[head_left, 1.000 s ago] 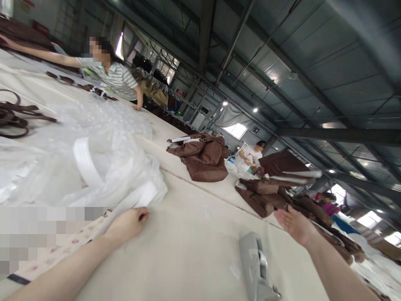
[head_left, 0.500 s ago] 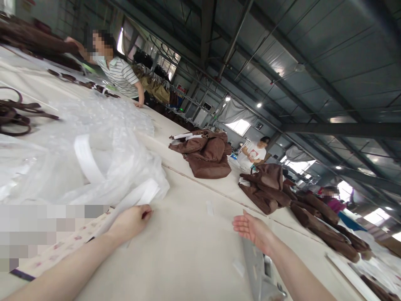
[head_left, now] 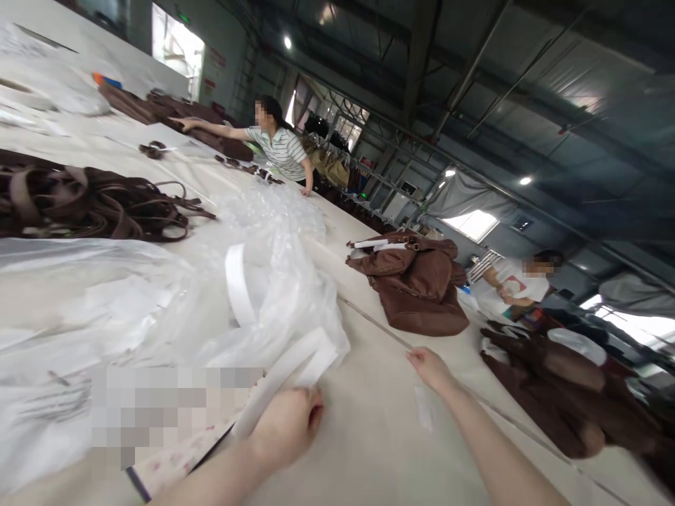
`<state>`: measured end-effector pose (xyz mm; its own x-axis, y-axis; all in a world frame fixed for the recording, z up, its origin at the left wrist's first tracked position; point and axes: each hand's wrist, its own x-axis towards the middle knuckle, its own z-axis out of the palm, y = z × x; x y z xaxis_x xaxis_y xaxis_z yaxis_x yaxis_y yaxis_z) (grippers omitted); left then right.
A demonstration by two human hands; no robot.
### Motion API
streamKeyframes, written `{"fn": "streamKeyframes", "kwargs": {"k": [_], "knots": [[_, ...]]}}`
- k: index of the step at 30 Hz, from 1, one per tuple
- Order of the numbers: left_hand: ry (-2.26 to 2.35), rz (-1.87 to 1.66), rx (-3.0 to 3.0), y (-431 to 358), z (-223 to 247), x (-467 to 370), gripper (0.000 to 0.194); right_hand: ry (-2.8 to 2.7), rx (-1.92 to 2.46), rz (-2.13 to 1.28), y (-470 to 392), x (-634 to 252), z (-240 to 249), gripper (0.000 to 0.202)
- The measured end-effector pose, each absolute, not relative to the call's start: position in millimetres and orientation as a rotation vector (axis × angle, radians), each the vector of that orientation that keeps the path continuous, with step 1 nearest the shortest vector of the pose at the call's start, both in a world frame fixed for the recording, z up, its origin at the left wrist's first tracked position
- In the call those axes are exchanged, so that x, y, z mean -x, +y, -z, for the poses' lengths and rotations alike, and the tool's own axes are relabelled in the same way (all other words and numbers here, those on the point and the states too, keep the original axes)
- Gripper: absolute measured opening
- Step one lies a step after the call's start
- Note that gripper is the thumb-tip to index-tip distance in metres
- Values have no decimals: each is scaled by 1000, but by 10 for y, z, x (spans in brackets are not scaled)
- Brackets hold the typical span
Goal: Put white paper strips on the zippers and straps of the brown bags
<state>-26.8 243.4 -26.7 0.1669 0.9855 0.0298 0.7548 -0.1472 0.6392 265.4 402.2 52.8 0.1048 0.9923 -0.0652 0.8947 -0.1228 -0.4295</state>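
Note:
My left hand (head_left: 289, 425) is curled into a loose fist low in the view, beside a white paper-like strip (head_left: 311, 358) and clear plastic bags (head_left: 285, 281). Whatever its fingers hold, if anything, is hidden. My right hand (head_left: 429, 369) reaches over the pale table (head_left: 369, 429) with its fingers drawn together; I cannot make out anything in them. Just below it, a small translucent strip (head_left: 423, 407) lies on the tabletop. Beyond that hand sits a brown bag (head_left: 422, 295) with white-wrapped handles.
Brown straps (head_left: 100, 204) are heaped at left behind the plastic. More brown bags (head_left: 548, 386) lie at right. Across the table a person in a striped shirt (head_left: 285, 151) reaches sideways; another in a white shirt (head_left: 514, 284) stands farther right. A seam (head_left: 374, 321) crosses the table.
The view has turned left, bringing the strap heap into sight. My right hand has gone from flat and stretched to fingers drawn together, nearer the brown bag. My left hand stays curled.

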Motion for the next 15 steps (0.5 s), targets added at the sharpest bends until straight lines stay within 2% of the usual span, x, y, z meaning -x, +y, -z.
{"fn": "streamKeyframes", "kwargs": {"k": [5, 7, 10, 15], "knots": [[1640, -611, -1933, 2428, 308, 238, 15, -2075, 2097, -32, 4816, -2498, -407, 62], [1655, -586, -1918, 2432, 321, 227, 12, -2125, 2093, 97, 5049, -2504, -341, 67], [1652, -538, -1908, 2436, 342, 221, 12, -2199, 2106, 218, 5320, -2556, -226, 63], [1617, -522, -1928, 2445, 403, 238, 16, -2281, 2183, 335, 5574, -2629, -118, 44]]}}
